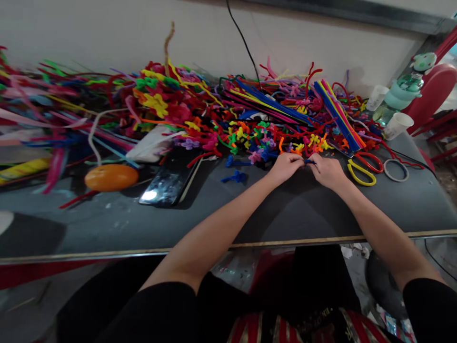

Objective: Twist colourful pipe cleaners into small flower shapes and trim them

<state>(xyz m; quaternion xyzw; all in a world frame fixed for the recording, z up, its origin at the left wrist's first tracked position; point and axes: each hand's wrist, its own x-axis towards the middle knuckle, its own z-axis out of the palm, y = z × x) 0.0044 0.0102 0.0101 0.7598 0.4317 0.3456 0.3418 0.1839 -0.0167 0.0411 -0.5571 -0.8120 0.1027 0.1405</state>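
My left hand (286, 166) and my right hand (325, 169) meet over the dark table, with a small dark blue pipe-cleaner piece (309, 162) pinched between their fingertips. Both hands are closed on it. Left of my left hand, a blue pipe-cleaner piece (235, 177) lies on the table, and another blue one (237, 163) is just behind it. Small colourful pipe-cleaner flowers (264, 138) are heaped beyond my hands. To the right of my right hand are scissors (362, 174) with one yellow and one red handle.
A phone (167, 183) and an orange oval object (111, 178) lie at left. Bundled pipe cleaners (337, 114) rest on the pile at the back. A grey ring (396, 170), paper cups (398, 125) and a bottle (403, 93) stand or lie at right.
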